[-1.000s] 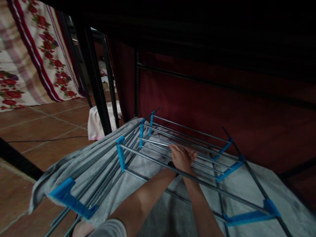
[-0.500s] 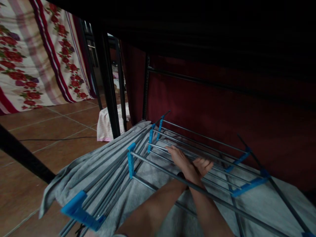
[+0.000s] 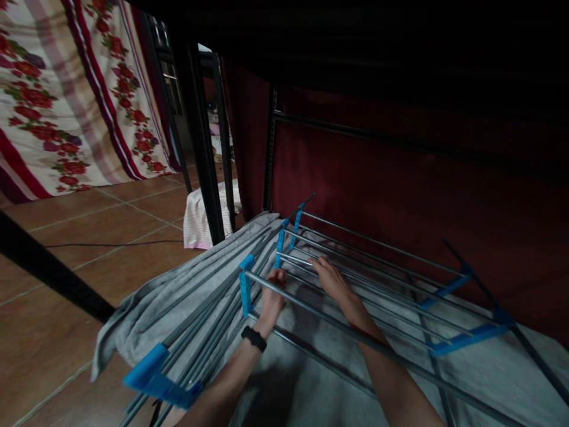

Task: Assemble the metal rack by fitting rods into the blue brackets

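Note:
A rack of grey metal tubes (image 3: 355, 327) joined by blue plastic brackets stands partly assembled on a grey cloth. My right hand (image 3: 331, 279) reaches between the bars, its fingers closed on a short inner tube (image 3: 295, 259) near its left end. That end meets a blue bracket (image 3: 280, 244). My left hand (image 3: 273, 290), with a black watch (image 3: 254, 338) on the wrist, is at the bracket's lower end with its fingers curled around it; the fingertips are partly hidden. Loose tubes (image 3: 208, 323) lie to the left, beside another blue bracket (image 3: 162, 376).
The grey cloth (image 3: 128, 332) covers the surface under the rack. Black metal posts (image 3: 202, 142) and a dark red sheet (image 3: 377, 178) bound the space, with a dark overhang above. Tiled floor (image 3: 57, 261), a cable and a floral curtain (image 3: 75, 89) are at left.
My left hand has moved left from beneath my right forearm to the blue bracket, and its fingers have curled. My right hand stays on the inner tube. The view has shifted slightly.

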`<control>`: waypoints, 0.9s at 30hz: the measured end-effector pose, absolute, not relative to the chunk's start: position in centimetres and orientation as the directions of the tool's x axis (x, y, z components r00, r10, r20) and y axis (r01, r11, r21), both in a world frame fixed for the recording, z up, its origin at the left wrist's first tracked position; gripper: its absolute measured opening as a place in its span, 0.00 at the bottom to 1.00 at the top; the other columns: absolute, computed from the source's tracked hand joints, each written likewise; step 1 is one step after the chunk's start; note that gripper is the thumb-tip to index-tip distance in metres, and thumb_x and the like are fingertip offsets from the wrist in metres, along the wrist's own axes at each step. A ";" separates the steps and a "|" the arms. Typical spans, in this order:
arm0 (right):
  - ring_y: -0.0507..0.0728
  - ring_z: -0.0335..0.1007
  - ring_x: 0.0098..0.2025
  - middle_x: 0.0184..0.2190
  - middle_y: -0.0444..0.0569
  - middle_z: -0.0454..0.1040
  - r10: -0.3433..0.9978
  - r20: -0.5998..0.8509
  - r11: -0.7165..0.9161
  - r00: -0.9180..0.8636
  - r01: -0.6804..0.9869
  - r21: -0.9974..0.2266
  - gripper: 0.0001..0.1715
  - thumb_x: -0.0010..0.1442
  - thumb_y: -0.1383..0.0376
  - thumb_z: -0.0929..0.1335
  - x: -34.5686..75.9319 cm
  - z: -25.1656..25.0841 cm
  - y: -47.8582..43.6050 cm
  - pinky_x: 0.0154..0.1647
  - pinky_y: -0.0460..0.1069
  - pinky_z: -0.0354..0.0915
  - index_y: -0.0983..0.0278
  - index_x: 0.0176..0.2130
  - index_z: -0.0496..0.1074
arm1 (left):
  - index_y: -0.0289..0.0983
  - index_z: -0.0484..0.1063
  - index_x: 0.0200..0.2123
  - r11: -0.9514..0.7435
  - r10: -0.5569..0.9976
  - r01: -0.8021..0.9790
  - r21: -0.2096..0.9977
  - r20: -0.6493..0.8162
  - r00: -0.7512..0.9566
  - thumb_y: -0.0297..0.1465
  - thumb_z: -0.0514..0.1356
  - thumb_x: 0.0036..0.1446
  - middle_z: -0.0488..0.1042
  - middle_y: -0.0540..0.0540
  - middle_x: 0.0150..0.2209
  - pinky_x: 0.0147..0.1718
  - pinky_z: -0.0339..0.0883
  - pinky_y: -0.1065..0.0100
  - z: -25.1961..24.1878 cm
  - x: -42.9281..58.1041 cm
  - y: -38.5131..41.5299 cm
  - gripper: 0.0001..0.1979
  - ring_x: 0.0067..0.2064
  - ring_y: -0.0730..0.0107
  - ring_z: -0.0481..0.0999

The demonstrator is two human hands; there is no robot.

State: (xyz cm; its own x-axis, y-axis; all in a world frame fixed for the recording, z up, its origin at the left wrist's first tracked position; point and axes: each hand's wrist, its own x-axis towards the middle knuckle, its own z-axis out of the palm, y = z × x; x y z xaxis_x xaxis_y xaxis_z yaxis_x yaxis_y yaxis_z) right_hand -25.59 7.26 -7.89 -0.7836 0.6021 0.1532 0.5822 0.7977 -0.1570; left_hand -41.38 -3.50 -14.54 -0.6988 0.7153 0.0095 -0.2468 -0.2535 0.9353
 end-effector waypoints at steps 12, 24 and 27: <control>0.58 0.71 0.51 0.53 0.55 0.74 0.621 0.189 0.783 -0.761 0.614 -0.100 0.28 0.69 0.72 0.55 -26.6 -7.6 7.4 0.53 0.51 0.64 0.61 0.63 0.67 | 0.33 0.70 0.26 -0.405 0.763 -0.530 0.745 -0.045 -0.645 0.39 0.74 0.44 0.71 0.51 0.21 0.23 0.61 0.74 -13.1 -43.0 2.7 0.19 0.23 0.78 0.68; 0.58 0.70 0.55 0.57 0.54 0.72 0.603 0.166 0.797 -0.781 0.576 -0.184 0.29 0.70 0.71 0.55 -34.1 -6.5 6.6 0.55 0.50 0.63 0.60 0.65 0.63 | 0.35 0.65 0.24 -0.420 0.749 -0.445 0.791 0.025 -0.662 0.40 0.71 0.47 0.64 0.54 0.20 0.23 0.57 0.73 -12.9 -43.2 3.3 0.20 0.22 0.79 0.62; 0.58 0.72 0.53 0.57 0.54 0.71 0.624 0.124 0.781 -0.772 0.609 -0.137 0.29 0.71 0.69 0.54 -34.6 -6.5 6.6 0.51 0.50 0.65 0.58 0.67 0.61 | 0.35 0.65 0.26 -0.385 0.736 -0.424 0.819 -0.004 -0.676 0.39 0.71 0.46 0.64 0.54 0.21 0.24 0.59 0.73 -13.6 -43.6 3.3 0.19 0.23 0.78 0.63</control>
State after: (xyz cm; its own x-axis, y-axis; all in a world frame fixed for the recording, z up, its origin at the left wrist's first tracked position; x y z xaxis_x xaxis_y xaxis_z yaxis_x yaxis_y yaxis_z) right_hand -34.61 6.58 -6.53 -0.7717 0.6238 0.1236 0.6093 0.7810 -0.1369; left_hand -43.61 3.31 -13.57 -0.6765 0.7365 -0.0037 -0.4242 -0.3855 0.8194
